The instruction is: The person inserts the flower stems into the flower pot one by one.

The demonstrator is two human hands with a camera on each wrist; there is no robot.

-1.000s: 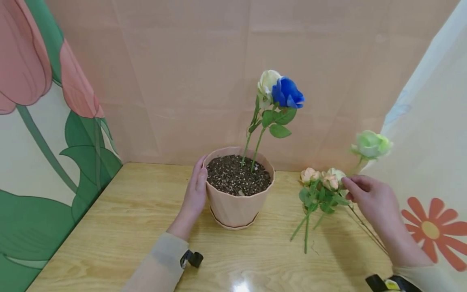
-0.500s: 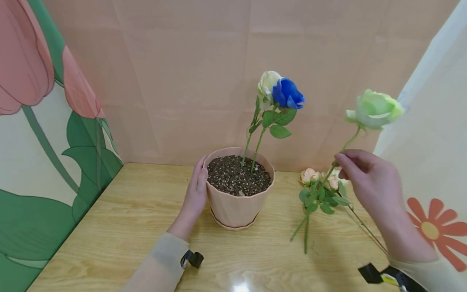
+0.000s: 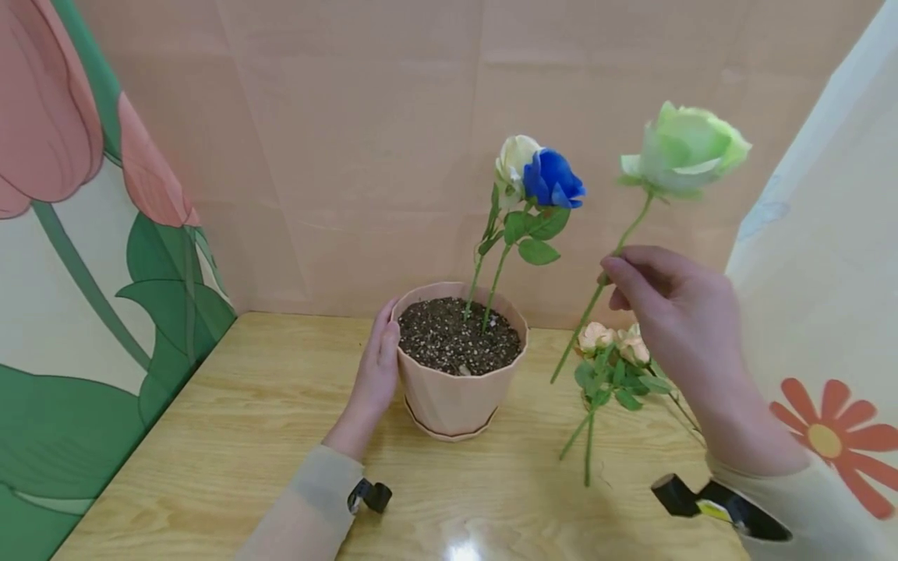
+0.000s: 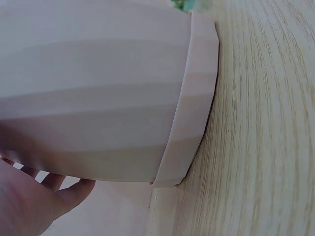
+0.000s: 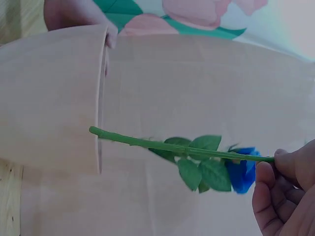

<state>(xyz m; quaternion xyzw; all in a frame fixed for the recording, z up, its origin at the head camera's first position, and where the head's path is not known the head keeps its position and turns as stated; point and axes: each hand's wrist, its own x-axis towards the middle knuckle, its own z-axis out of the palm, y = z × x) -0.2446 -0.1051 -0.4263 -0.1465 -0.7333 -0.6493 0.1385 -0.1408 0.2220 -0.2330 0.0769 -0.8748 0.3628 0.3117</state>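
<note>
A pink faceted flower pot (image 3: 449, 401) on a saucer holds dark soil (image 3: 449, 343). A cream rose (image 3: 514, 160) and a blue rose (image 3: 553, 179) stand in the soil, leaning right. My left hand (image 3: 375, 366) rests along the pot's left side, fingers fairly straight; in the left wrist view the fingers (image 4: 74, 194) lie against the pot wall. My right hand (image 3: 677, 319) pinches the stem of a pale green rose (image 3: 691, 152) between thumb and fingers, right of the pot. The stem (image 5: 172, 147) slants down-left, its lower end in the air, apart from the pot in the head view.
Several peach and pale roses (image 3: 610, 351) with green stems lie on the wooden table (image 3: 281, 436) under my right hand. A pink backdrop (image 3: 351, 156) stands behind the pot. A tulip-printed panel is at left, a flower-printed one (image 3: 828, 440) at right.
My right hand has picked up the green rose from beside the other roses, raised it and carried it left toward the pot. My left hand has stayed on the pot.
</note>
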